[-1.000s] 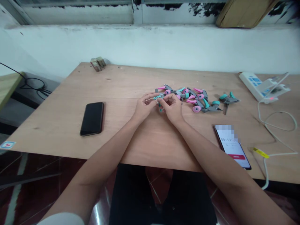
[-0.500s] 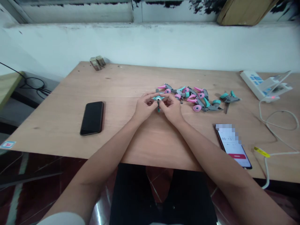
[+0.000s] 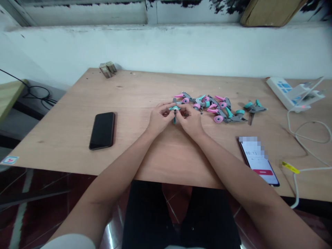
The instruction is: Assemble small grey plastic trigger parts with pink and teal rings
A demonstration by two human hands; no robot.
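Observation:
Over the middle of the wooden table, both hands meet at one small grey and teal plastic piece (image 3: pixel 175 108) with a round, dark-centred part facing up. My left hand (image 3: pixel 162 117) pinches its left side between thumb and fingers. From the other side, my right hand (image 3: pixel 189 118) grips the same piece, thumb close to the left thumb. Fingers cover much of it. Just beyond and to the right lies a cluster of similar grey pieces with pink and teal levers and round knobs (image 3: pixel 218 119). One more grey and teal piece (image 3: pixel 255 107) sits apart farther right.
A dark phone (image 3: pixel 102 130) lies at left on the table (image 3: pixel 140 88). Near my right forearm is a lit phone (image 3: pixel 258 160) showing a timer. A white power strip (image 3: pixel 284 94) and white cable (image 3: pixel 308 155) occupy the right side. Small blocks (image 3: pixel 108 69) stand at the back left.
Both hands keep their hold on the piece in almost the same spot. Its teal lower part seems slightly shifted; the view itself has moved a little.

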